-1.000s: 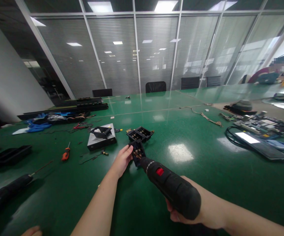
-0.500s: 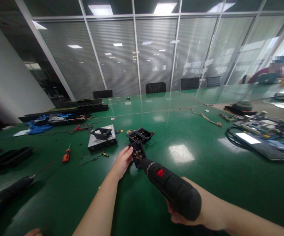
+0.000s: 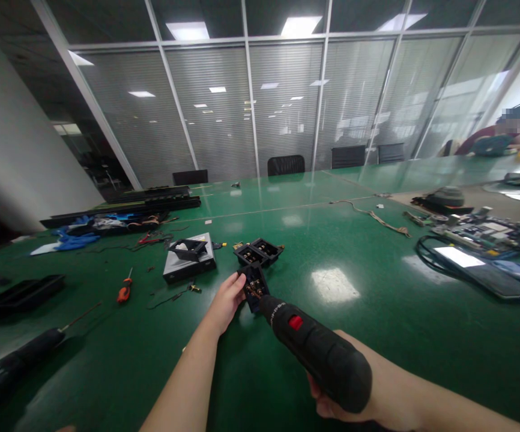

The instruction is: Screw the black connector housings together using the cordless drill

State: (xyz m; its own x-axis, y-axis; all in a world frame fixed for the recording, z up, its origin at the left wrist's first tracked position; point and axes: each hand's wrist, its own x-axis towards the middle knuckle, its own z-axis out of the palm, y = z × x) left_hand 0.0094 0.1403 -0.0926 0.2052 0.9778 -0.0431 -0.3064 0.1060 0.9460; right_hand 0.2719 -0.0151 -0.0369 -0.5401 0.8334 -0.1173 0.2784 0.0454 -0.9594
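My left hand (image 3: 229, 298) grips the left side of a small black plastic housing (image 3: 254, 282) with brass-coloured metal parts inside, tilted so its open face shows. My right hand (image 3: 332, 393) is wrapped around the handle of a black cordless drill (image 3: 316, 351) with a red switch on top. The drill's front end points into the housing; the exact tip contact is too small to tell. Just behind it lies a black two-compartment housing (image 3: 260, 252), also with brass-coloured parts.
To the left are a grey box (image 3: 190, 267) with a black frame (image 3: 189, 248) on it, an orange screwdriver (image 3: 125, 291) and another black power tool (image 3: 21, 357). At right lie circuit boards (image 3: 494, 231) and a dark flat device (image 3: 489, 279). A person (image 3: 494, 141) sits far right.
The view has tilted up slightly, so everything sits a little lower. Both hands keep their holds, and the drill stays against or close to the housing.
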